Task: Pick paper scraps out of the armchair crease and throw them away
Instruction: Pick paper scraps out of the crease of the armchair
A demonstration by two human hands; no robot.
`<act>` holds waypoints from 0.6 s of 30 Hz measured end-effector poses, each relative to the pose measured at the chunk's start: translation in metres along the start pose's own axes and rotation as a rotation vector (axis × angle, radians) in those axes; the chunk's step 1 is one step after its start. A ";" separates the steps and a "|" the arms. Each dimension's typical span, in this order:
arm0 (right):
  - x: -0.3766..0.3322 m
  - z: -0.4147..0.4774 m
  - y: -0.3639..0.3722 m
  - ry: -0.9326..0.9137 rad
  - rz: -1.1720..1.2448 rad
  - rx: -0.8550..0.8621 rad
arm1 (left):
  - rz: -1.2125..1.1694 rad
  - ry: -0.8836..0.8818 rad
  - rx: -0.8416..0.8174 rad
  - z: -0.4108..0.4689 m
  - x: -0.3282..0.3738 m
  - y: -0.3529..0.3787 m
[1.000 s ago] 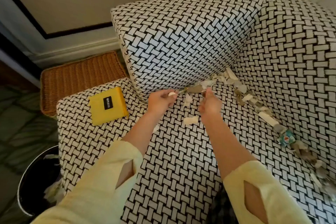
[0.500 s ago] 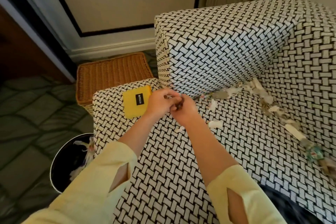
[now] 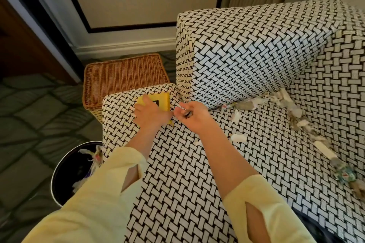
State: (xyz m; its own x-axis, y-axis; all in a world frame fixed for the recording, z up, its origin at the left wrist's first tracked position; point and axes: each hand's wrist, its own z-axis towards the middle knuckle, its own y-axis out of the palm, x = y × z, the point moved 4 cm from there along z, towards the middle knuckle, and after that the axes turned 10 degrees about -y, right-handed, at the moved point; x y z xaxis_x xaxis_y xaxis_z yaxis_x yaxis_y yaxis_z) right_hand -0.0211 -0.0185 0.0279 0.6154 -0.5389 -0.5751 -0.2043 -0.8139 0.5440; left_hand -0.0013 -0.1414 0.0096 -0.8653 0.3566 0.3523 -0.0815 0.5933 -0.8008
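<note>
A: What could go wrong?
B: Little bits might slip from the right hand (image 3: 194, 117) and land on the floor. The round black bin (image 3: 65, 173) sits low, past the seat edge.
A: What do the hands hold?
B: The right fingers curl round a small dark scrap (image 3: 187, 114). The left hand (image 3: 152, 116) is over the flat yellow square (image 3: 161, 99); I cannot tell if it holds anything.
A: And the rest?
B: The torn white paper scraps (image 3: 254, 102) lie in the crease of the black-and-white woven armchair (image 3: 197, 183).
</note>
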 end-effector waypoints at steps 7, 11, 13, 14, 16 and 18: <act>-0.011 0.000 0.026 -0.050 -0.034 -0.101 | -0.506 0.146 -0.302 0.000 0.005 -0.014; -0.009 0.007 0.026 0.021 -0.010 0.010 | -0.492 0.162 -0.385 -0.010 0.005 -0.014; -0.009 0.009 0.020 -0.020 -0.074 0.057 | -0.482 0.167 -0.397 -0.012 0.005 -0.015; -0.010 0.005 0.022 -0.017 -0.121 0.008 | -0.486 0.168 -0.401 -0.013 0.005 -0.016; -0.012 -0.006 0.028 0.029 -0.204 -0.145 | -0.492 0.164 -0.415 -0.014 0.004 -0.016; -0.017 -0.013 0.031 0.101 -0.126 -0.183 | -0.496 0.156 -0.422 -0.017 0.002 -0.016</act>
State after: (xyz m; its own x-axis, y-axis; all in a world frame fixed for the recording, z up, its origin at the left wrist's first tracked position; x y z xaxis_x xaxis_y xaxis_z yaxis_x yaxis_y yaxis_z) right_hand -0.0281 -0.0324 0.0622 0.7022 -0.4040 -0.5862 0.0145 -0.8151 0.5791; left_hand 0.0068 -0.1380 0.0308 -0.6909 0.0500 0.7212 -0.2235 0.9340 -0.2788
